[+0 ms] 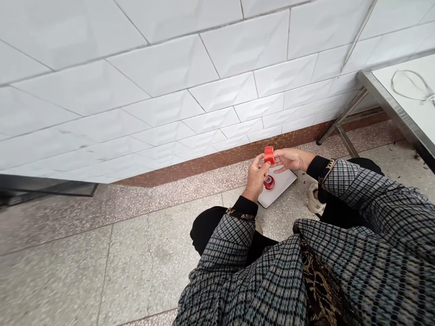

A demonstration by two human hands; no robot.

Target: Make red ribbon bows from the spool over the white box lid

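Red tape roll is the thing we find between the two hands, held upright in the air above the floor, in the single head view we have. Our left hand has its fingers curled together and clamped around the roll's lower side, which hides that part of it. Our right hand comes in from the other side with its fingers held together and stretched out, the tips at the roll's edge; we cannot tell whether they grip it or only touch it. Any loose tape end is too small to make out.

Just below the hands, a smaller red roll with a clear centre lies on a white board, and the left hand cuts off part of the board's edge. Plaid sleeves cover both our forearms and much of the lower frame, partly hiding black trousers and a pale shoe.

Behind the hands, white tiles meet a brown skirting band above the speckled stone floor. A steel-edged table is cut off at the right, with a thin loop of cord on it. A dark strip at the left edge is hard to make out.
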